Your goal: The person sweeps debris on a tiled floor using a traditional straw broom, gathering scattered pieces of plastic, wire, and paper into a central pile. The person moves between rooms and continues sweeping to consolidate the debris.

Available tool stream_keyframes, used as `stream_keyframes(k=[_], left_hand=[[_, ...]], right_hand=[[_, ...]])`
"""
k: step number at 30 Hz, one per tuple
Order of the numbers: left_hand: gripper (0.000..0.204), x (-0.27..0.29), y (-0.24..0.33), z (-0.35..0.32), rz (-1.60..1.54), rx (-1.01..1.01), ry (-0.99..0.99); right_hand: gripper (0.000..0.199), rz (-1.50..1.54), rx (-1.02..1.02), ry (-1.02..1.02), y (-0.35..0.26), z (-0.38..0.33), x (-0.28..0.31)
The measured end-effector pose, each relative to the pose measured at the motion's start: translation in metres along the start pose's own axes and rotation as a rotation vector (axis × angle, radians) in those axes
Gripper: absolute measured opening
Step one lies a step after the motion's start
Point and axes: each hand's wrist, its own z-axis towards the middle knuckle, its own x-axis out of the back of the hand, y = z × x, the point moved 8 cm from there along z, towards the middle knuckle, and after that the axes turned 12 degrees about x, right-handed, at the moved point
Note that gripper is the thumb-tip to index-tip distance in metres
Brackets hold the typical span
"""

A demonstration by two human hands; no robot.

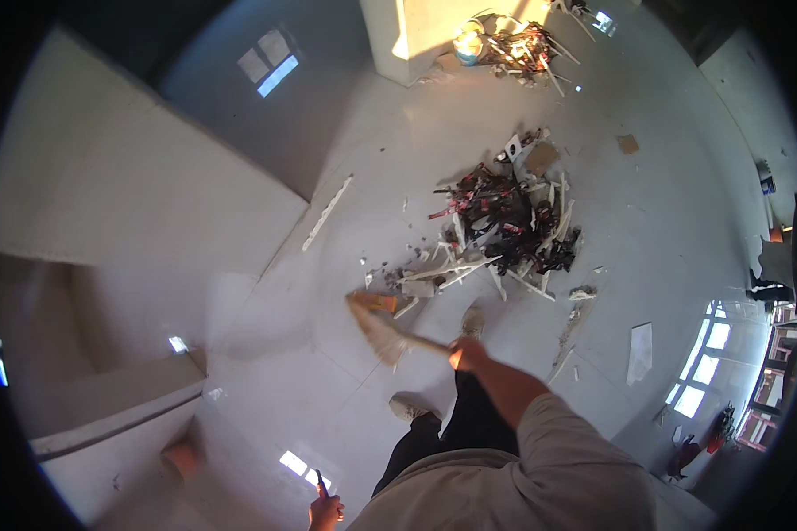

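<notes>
My right hand (468,354) is closed round the short handle of a broom (379,333). Its straw-coloured bristles fan out over the floor, left of my right shoe. Touching or just behind the bristles is a small orange piece (380,303). Beyond the broom lies a heap of rubbish (505,217): dark and red crumpled wrapping, white strips and bits of board. Low at the left, my left hand (326,511) is closed on a slim dark object (321,482), whose kind I cannot make out.
A second rubbish pile (527,49) with a bucket (471,44) stands by a sunlit pillar (385,40). One white strip (328,212) lies apart near the left wall (150,168). A white sheet (640,352) and brown scrap (628,143) rest to the right.
</notes>
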Motion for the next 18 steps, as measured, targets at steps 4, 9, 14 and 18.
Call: stream_keyframes(k=[4,9,14,18], left_hand=[[0.025,-0.015,0.138,-0.019,-0.361,0.739,-0.169],[0.027,-0.004,0.327,0.022,-0.340,0.532,-0.165],[0.023,0.010,0.470,0.044,-0.292,0.240,-0.188],[0.022,0.010,0.486,0.045,-0.294,0.291,-0.203]], right_hand=[[0.031,0.056,-0.176,0.350,0.137,-0.017,0.188],[0.027,0.045,-0.414,0.616,0.212,-0.061,0.399],[0.037,-0.017,-0.486,0.757,0.228,-0.061,0.475],[0.047,0.197,-0.431,0.945,0.187,-0.055,0.465]])
